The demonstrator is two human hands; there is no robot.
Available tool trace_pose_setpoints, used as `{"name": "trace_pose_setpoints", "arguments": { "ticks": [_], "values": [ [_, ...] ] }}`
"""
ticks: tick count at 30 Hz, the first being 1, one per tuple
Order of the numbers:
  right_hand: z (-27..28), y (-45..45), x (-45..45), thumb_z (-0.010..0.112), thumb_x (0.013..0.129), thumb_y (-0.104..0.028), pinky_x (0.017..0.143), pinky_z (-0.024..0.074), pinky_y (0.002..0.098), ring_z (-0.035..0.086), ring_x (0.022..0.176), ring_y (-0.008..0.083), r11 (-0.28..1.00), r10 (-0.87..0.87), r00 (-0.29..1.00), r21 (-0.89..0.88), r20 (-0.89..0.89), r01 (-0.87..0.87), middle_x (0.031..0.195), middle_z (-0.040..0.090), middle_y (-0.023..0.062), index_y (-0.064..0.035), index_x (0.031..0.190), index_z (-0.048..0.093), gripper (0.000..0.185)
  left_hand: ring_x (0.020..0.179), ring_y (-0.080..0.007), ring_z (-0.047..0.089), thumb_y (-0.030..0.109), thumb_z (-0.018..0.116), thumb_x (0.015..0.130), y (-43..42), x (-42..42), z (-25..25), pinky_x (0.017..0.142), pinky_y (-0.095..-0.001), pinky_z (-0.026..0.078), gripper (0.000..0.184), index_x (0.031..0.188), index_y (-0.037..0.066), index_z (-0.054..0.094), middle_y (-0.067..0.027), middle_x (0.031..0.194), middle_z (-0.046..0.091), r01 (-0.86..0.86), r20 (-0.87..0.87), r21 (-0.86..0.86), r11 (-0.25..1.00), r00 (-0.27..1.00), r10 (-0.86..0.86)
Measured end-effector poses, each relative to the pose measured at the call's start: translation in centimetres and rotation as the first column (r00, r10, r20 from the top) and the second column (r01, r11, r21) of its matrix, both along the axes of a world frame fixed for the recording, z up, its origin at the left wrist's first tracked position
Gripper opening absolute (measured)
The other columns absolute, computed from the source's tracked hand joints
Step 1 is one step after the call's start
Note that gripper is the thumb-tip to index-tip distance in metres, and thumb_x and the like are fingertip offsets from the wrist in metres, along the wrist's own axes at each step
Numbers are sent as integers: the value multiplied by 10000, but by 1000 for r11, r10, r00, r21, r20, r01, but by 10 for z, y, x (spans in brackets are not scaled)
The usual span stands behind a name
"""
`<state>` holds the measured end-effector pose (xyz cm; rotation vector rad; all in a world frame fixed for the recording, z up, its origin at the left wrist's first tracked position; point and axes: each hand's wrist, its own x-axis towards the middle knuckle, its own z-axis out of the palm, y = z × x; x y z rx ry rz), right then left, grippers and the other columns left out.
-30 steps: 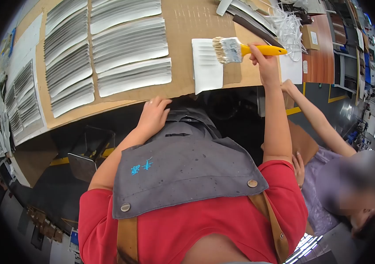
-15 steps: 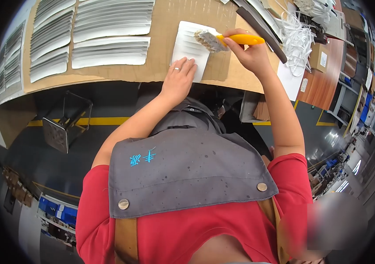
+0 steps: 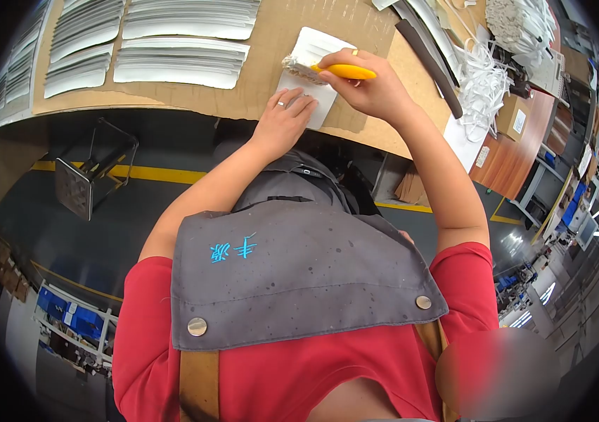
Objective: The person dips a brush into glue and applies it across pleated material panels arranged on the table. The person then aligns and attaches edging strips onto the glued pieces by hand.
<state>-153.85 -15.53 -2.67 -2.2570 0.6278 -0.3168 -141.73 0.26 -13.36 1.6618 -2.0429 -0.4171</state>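
My right hand (image 3: 371, 86) is closed around the yellow handle of a wide brush (image 3: 344, 71). The brush's pale bristles, smeared with white, point left and lie over a stack of white sheets (image 3: 311, 46) on the cardboard-covered table (image 3: 257, 91). My left hand (image 3: 285, 123) rests on the near part of that stack, fingers spread flat, just below the bristles. Whether the bristles touch the sheets cannot be made out for certain.
Rows of overlapping white sheets (image 3: 180, 62) lie at the left. Dark curved strips (image 3: 429, 67), tangled white strips (image 3: 482, 88) and a small carton (image 3: 512, 118) are at the right. A stool (image 3: 74, 188) stands below the table. Another person's blurred head is at lower right.
My left hand has come from the table edge onto the white stack. My right hand has moved the brush left, over the sheets. The view has shifted, and the co-worker's arms have left it.
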Motion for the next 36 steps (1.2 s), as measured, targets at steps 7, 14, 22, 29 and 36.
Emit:
{"name": "trace_pose_setpoints", "arguments": {
  "ticks": [7, 14, 22, 29, 36],
  "values": [
    [-21, -30, 2, 623, 809, -241, 558, 455, 352, 572, 639, 246, 974, -2, 996, -227, -84, -17, 641, 570, 71, -118, 878, 612, 142, 1131, -205, 453, 109, 591, 737, -2, -2, 3, 1004, -377, 294, 315, 1050, 81, 572, -13, 1077, 542, -31, -19, -17, 999, 999, 30],
    [8, -43, 6, 646, 801, -204, 534, 442, 313, 546, 568, 217, 985, -107, 994, -138, -33, 101, 643, 579, 68, -90, 857, 622, 129, 1117, -211, 457, 97, 597, 719, -5, -4, 6, 992, -374, 310, 317, 1034, 81, 568, -16, 1053, 541, -51, -4, -28, 998, 999, 50],
    [7, -14, 5, 659, 785, -193, 572, 454, 322, 567, 642, 226, 998, 3, 1000, -62, -11, -4, 686, 592, 44, -122, 867, 619, 115, 1116, -215, 455, 119, 584, 737, -3, -3, 4, 992, -367, 322, 298, 1031, 72, 569, -23, 1047, 543, -41, -2, -35, 999, 999, 41],
    [-2, 7, 10, 649, 796, -113, 576, 440, 310, 557, 650, 236, 989, 135, 991, -59, -2, -135, 721, 585, 70, -87, 902, 610, 116, 1123, -216, 451, 128, 578, 745, -2, -3, 3, 999, -368, 318, 305, 1046, 73, 578, -25, 1039, 545, -42, -6, -16, 999, 999, 42],
    [-8, -4, 10, 660, 780, -119, 592, 458, 340, 569, 684, 257, 963, 109, 992, -239, -70, -123, 705, 573, 70, -95, 884, 608, 118, 1131, -215, 449, 128, 576, 744, -2, -2, 4, 1001, -366, 317, 325, 1065, 76, 577, -27, 1031, 545, -45, -7, -31, 999, 999, 45]
  ]
}}
